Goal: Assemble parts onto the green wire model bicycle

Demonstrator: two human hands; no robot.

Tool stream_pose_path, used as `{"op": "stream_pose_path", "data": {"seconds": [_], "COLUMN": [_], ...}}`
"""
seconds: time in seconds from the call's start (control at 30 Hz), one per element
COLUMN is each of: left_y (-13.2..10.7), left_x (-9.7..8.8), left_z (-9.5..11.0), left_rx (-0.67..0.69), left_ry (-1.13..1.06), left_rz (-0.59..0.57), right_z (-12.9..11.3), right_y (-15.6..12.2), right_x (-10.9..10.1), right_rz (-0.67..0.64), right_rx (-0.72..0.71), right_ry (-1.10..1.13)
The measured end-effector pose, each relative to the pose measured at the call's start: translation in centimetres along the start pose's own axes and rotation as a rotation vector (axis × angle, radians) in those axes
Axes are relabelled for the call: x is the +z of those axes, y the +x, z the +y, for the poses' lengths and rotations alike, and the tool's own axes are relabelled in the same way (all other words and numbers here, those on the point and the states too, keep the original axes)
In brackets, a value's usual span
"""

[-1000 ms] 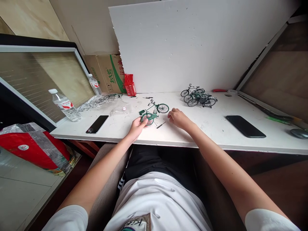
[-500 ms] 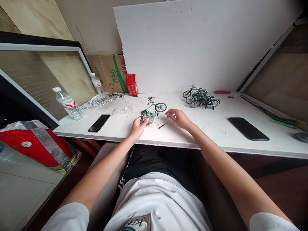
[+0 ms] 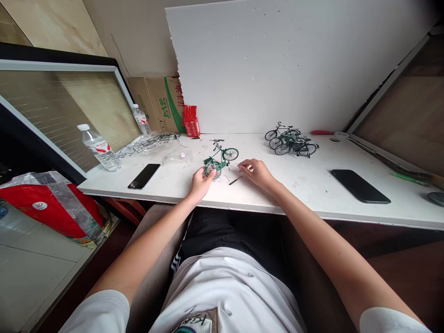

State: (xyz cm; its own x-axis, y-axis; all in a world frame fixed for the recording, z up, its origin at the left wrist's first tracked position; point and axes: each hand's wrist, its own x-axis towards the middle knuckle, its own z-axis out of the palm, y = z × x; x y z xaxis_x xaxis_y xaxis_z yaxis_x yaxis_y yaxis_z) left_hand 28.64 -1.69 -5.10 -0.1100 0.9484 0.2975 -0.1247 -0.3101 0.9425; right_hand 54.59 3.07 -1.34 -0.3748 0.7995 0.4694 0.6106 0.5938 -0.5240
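Between the thumb and fingers of my left hand (image 3: 202,182) is the near wheel of a small green model bicycle (image 3: 219,162). The bicycle leans over the white table, its other wheel pointing away to the right. Just right of it hovers my right hand (image 3: 255,171), thumb and fingertips pinched together; whatever they hold is too small to name. A thin dark stick-like piece (image 3: 235,181) lies on the table between the hands, with tiny scraps near it.
Several finished-looking model bicycles (image 3: 291,141) stand at the back right. Phones lie left (image 3: 144,176) and right (image 3: 360,186). Water bottles (image 3: 100,148), thin dark part frames (image 3: 149,144), a clear plastic bag (image 3: 178,156) and a red box (image 3: 191,121) occupy the left and back.
My right fingertips have drawn closer together and sunk slightly toward the table. My left hand keeps its hold on the model bicycle, which is nearly still.
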Motion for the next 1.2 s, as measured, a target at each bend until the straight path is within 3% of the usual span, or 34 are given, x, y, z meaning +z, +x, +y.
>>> {"op": "stream_pose_path", "data": {"seconds": [1.03,1.2], "left_y": [0.1,0.1], "left_x": [0.0,0.0], "left_z": [0.0,-0.1], "left_rx": [-0.018,-0.019], "left_ry": [0.014,0.011], "left_rz": [-0.011,-0.014], "right_z": [1.0,1.1], "right_y": [-0.3,-0.4], "right_x": [1.1,1.3], "right_rz": [0.005,0.058], "right_rx": [0.041,0.038], "right_ry": [0.408,0.372]}}
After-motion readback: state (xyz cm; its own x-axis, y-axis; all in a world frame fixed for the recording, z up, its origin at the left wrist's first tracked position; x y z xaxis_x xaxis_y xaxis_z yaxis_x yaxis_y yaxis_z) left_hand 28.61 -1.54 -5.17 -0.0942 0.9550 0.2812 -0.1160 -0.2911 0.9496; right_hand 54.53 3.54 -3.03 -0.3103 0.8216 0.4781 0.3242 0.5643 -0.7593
